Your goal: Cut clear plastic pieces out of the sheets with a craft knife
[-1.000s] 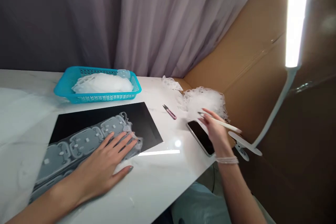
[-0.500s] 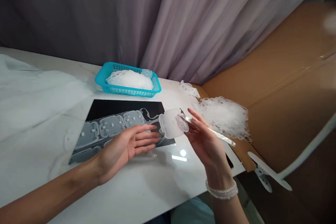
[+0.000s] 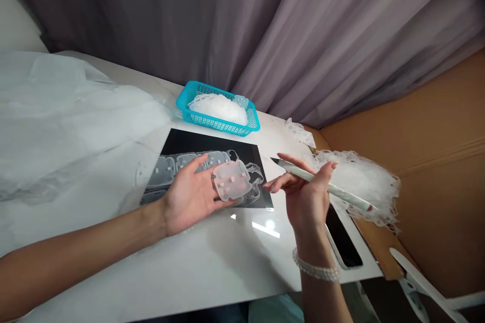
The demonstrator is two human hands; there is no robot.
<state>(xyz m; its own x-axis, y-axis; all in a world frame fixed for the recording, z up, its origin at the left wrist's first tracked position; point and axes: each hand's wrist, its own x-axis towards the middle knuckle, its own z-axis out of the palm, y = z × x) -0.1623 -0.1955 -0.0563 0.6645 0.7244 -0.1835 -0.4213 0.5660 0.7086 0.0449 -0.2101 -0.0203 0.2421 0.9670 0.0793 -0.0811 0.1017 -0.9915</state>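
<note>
Piece [image 3: 232, 180] moved; now on left hand [image 3: 192, 196]

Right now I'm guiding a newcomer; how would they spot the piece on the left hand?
On the white table, find the black board. Over it, the open left hand bears a translucent, rounded piece. Unlike the panels lined up on the board, it lies alone.

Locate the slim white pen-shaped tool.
In the head view, right of centre, the tool is in the right hand, its dark tip pointing left toward the black rectangular mat.
</note>
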